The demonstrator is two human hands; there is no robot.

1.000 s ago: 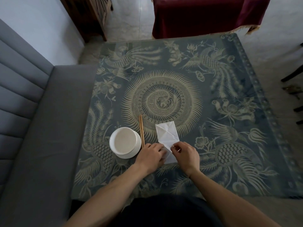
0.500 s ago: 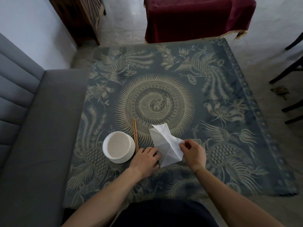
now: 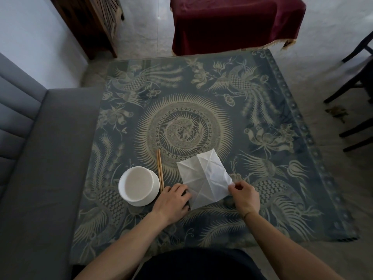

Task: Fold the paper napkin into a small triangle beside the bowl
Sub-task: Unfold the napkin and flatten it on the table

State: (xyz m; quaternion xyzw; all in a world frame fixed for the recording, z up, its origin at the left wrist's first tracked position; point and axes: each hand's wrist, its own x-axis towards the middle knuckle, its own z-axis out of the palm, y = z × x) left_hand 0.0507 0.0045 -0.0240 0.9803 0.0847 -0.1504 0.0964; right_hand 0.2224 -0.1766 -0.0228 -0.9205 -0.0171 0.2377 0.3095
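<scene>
A white paper napkin [image 3: 203,177], creased and spread open into a rough square, lies on the patterned blue tablecloth [image 3: 262,158] just right of a white bowl [image 3: 138,185]. My left hand [image 3: 173,202] rests palm down on the napkin's near left corner, pinning it to the cloth. My right hand [image 3: 243,196] pinches the napkin's near right corner between thumb and fingers, and that corner is slightly lifted. A pair of wooden chopsticks [image 3: 160,168] lies between the bowl and the napkin.
A grey sofa seat [image 3: 50,168] runs along the table's left side. A dark red covered table [image 3: 232,23] stands beyond the far edge. Dark chair legs [image 3: 353,81] stand on the floor to the right, and a wooden cabinet [image 3: 94,21] stands at the back left.
The napkin has been unfolded from a narrow folded strip into a wide square. My right hand pulled its corner out to the right while my left hand stayed pressing the near left corner.
</scene>
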